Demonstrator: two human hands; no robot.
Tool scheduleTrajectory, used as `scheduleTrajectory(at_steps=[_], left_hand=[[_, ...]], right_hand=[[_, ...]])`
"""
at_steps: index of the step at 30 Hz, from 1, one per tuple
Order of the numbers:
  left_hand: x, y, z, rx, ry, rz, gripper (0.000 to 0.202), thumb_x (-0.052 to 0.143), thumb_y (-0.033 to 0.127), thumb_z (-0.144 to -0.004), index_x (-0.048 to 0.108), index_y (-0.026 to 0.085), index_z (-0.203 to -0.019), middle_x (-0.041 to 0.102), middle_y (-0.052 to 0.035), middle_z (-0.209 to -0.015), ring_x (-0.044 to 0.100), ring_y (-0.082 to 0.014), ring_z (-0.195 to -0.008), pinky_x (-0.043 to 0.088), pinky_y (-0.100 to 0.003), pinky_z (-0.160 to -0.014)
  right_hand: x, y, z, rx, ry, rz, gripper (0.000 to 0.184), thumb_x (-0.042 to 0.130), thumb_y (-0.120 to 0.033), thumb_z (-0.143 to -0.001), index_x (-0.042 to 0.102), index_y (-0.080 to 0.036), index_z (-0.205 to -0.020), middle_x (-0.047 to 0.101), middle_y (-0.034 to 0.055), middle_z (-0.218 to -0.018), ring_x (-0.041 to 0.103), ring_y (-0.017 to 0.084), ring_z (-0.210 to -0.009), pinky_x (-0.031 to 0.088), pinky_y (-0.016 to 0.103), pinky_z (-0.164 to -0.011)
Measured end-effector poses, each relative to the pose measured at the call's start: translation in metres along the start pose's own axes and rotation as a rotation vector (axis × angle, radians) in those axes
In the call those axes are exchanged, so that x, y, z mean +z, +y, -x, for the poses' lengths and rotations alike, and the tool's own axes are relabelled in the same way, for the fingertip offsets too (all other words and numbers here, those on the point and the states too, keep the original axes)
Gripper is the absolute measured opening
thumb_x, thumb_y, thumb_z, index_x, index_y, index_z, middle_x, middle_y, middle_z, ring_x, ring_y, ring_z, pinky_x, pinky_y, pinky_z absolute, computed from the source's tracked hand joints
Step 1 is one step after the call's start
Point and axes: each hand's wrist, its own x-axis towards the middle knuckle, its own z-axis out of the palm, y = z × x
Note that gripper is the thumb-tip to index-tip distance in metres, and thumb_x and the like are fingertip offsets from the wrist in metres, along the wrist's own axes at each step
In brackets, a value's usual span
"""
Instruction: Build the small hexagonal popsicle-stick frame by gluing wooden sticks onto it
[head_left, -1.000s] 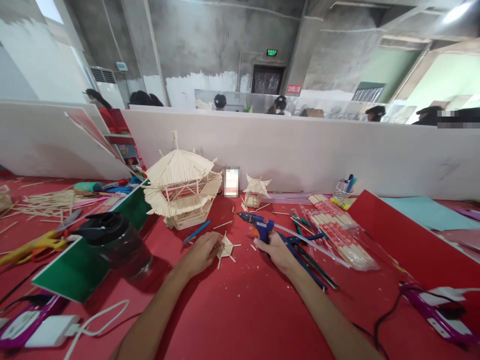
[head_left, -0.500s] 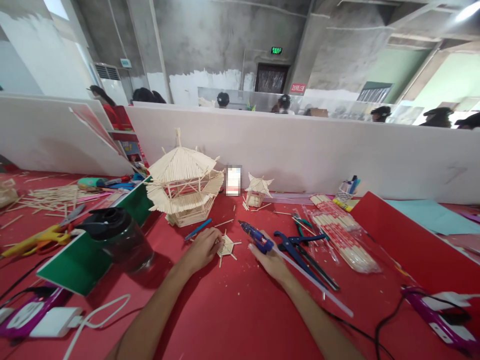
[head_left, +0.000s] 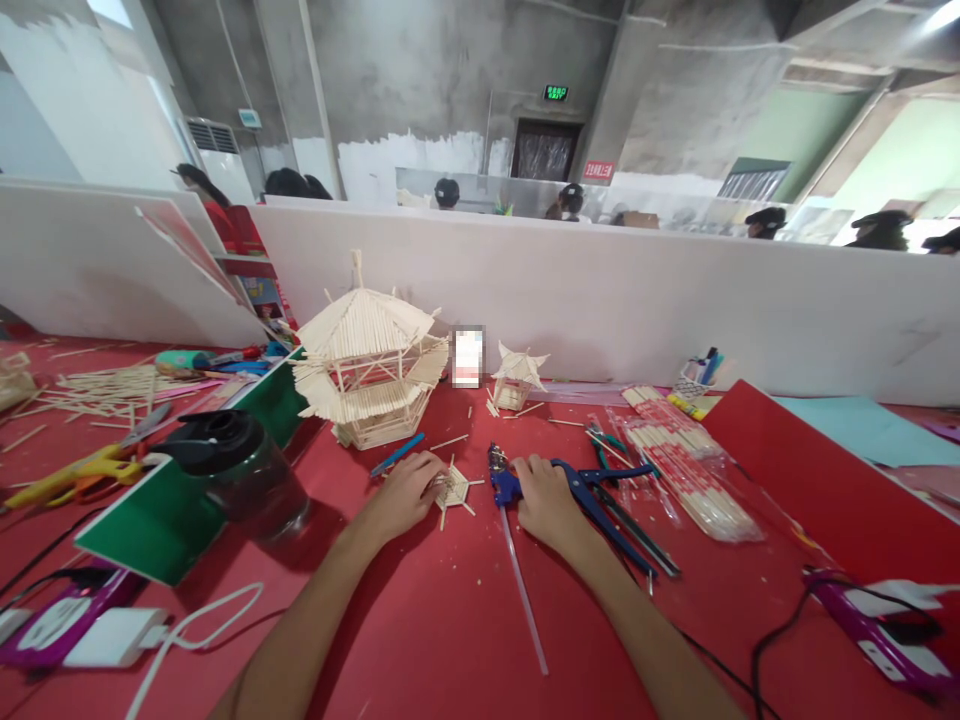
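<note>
My left hand (head_left: 407, 492) rests on the red table with its fingers curled over the left edge of a small web-like hexagonal frame of wooden sticks (head_left: 455, 489). Just right of that frame, my right hand (head_left: 544, 500) is closed on the handle of a blue hot glue gun (head_left: 504, 484). The gun's nozzle points away from me, and a long clear glue stick (head_left: 523, 590) trails out of its back toward me. My fingers partly cover both the handle and the frame. A blue pen (head_left: 397, 455) lies just beyond my left hand.
Behind stand a large stick pavilion (head_left: 369, 370) and a small one (head_left: 519, 375). Blue cutters (head_left: 600, 500) and bagged sticks (head_left: 686, 470) lie right. A dark bottle (head_left: 240, 480) and green board (head_left: 161, 540) stand left. A white partition (head_left: 600, 300) closes the back.
My right hand has turned the glue gun, so its glue stick swings from the lower right to nearly straight toward me. My left hand stays at the stick frame.
</note>
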Motion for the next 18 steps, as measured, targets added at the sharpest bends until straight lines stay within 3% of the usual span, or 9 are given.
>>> scheduleTrajectory(at_steps=[3, 7, 13, 18], left_hand=[[-0.001, -0.002, 0.001, 0.001, -0.011, 0.035, 0.017, 0.048, 0.024, -0.095, 0.064, 0.020, -0.101, 0.064, -0.0066, -0.106, 0.056, -0.0207, -0.098, 0.043, -0.036, -0.090], [-0.001, -0.002, 0.000, 0.016, -0.012, 0.037, 0.018, 0.048, 0.025, -0.096, 0.064, 0.020, -0.100, 0.066, -0.0068, -0.104, 0.057, -0.0206, -0.095, 0.044, -0.034, -0.087], [-0.001, -0.004, 0.001, 0.036, 0.023, 0.034, 0.017, 0.051, 0.022, -0.093, 0.064, 0.022, -0.104, 0.068, -0.0065, -0.106, 0.058, -0.0218, -0.100, 0.044, -0.035, -0.090], [0.000, -0.006, 0.002, 0.002, 0.004, 0.053, 0.018, 0.054, 0.021, -0.090, 0.063, 0.021, -0.106, 0.068, -0.0067, -0.104, 0.058, -0.0223, -0.100, 0.044, -0.035, -0.091]], right_hand=[[-0.007, -0.005, 0.004, -0.029, 0.026, 0.022, 0.046, 0.056, -0.012, -0.077, 0.053, -0.016, -0.123, 0.055, 0.0147, -0.113, 0.049, 0.029, -0.103, 0.031, 0.039, -0.086], [-0.020, -0.022, 0.006, -0.133, 0.172, -0.021, 0.023, 0.053, -0.022, -0.090, 0.059, -0.020, -0.112, 0.058, 0.0118, -0.111, 0.049, 0.027, -0.102, 0.031, 0.038, -0.087], [-0.014, -0.054, -0.002, -0.411, 0.045, -0.089, 0.011, 0.055, -0.025, -0.094, 0.062, -0.022, -0.101, 0.065, 0.0052, -0.100, 0.054, 0.021, -0.096, 0.033, 0.034, -0.085], [-0.002, -0.069, -0.006, -0.404, 0.047, -0.038, 0.015, 0.052, -0.020, -0.095, 0.063, -0.022, -0.106, 0.066, 0.0062, -0.103, 0.057, 0.021, -0.094, 0.036, 0.034, -0.083]])
